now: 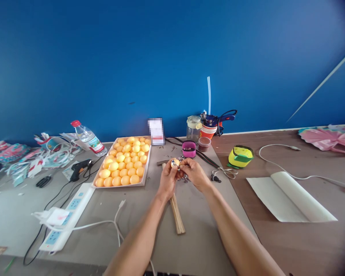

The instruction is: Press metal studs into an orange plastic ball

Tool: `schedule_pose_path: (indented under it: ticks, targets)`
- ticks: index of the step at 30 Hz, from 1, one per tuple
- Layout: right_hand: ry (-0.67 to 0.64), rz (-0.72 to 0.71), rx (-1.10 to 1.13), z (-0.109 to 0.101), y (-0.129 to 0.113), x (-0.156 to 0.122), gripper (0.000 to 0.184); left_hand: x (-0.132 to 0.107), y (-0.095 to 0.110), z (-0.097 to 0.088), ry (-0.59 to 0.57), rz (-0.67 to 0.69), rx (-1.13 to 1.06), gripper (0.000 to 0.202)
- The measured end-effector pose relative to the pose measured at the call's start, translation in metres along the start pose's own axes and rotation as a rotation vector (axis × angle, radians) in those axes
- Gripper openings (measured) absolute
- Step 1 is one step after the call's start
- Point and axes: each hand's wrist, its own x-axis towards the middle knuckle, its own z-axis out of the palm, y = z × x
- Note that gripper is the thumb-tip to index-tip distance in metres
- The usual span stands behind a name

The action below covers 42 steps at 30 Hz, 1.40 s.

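My left hand (168, 179) is closed around an orange ping-pong ball (176, 161) with a shiny silver piece on its surface. Against the ball's right side, the fingers of my right hand (193, 172) are pinched together; what they grip is too small to make out. Beneath both hands lies a hammer with a wooden handle (177, 216), partly hidden by my left hand. Small shiny metal pieces (185, 178) are scattered on the table just below my right fingers. Behind them stands a pink container (189, 149) with small dark and metallic bits inside.
To the left sits a shallow box (146, 168) of orange ping-pong balls. A power strip (74, 207), glue gun (81, 168) and water bottle (89, 138) are farther left. At right are a yellow-green container (240, 157), a white cable and a curled paper sheet (293, 199).
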Motion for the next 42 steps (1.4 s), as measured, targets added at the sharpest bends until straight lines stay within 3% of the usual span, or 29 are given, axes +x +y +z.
schedule_pose_path:
  ticks: [6, 9, 11, 14, 18, 21, 24, 32, 37, 42]
  targets:
    - [0.087, 0.004, 0.117, 0.006, 0.001, 0.002, 0.026, -0.001, 0.002, 0.001, 0.009, -0.026, -0.032, 0.039]
    - [0.102, -0.018, 0.113, -0.003, 0.001, 0.005, 0.025, 0.001, 0.006, 0.0, -0.013, -0.088, -0.107, 0.036]
    - [0.173, -0.067, -0.057, -0.015, 0.0, 0.007, 0.02, 0.002, 0.009, -0.002, 0.007, -0.135, -0.175, 0.032]
    - [0.286, -0.131, -0.57, -0.032, 0.001, 0.009, 0.014, 0.005, 0.012, -0.006, 0.076, -0.169, -0.272, 0.025]
    - [0.214, -0.018, -1.121, -0.036, 0.004, 0.005, 0.023, 0.009, 0.012, -0.011, 0.147, -0.18, -0.365, 0.021]
    - [0.168, 0.023, -1.355, -0.029, 0.008, 0.001, 0.026, 0.009, 0.012, -0.012, 0.149, -0.196, -0.387, 0.02]
    - [0.182, 0.0, -1.433, -0.023, 0.01, 0.002, 0.023, 0.009, 0.012, -0.012, 0.144, -0.204, -0.387, 0.02]
    - [0.2, -0.091, -1.344, -0.023, 0.015, 0.007, 0.021, 0.01, 0.011, -0.012, 0.143, -0.217, -0.385, 0.024]
    - [0.316, -0.208, -0.926, -0.027, 0.015, 0.01, 0.018, 0.008, 0.013, -0.01, 0.179, -0.22, -0.383, 0.021]
    - [0.287, -0.032, -0.431, -0.026, 0.013, 0.011, 0.011, 0.008, 0.013, -0.01, 0.167, -0.233, -0.38, 0.021]
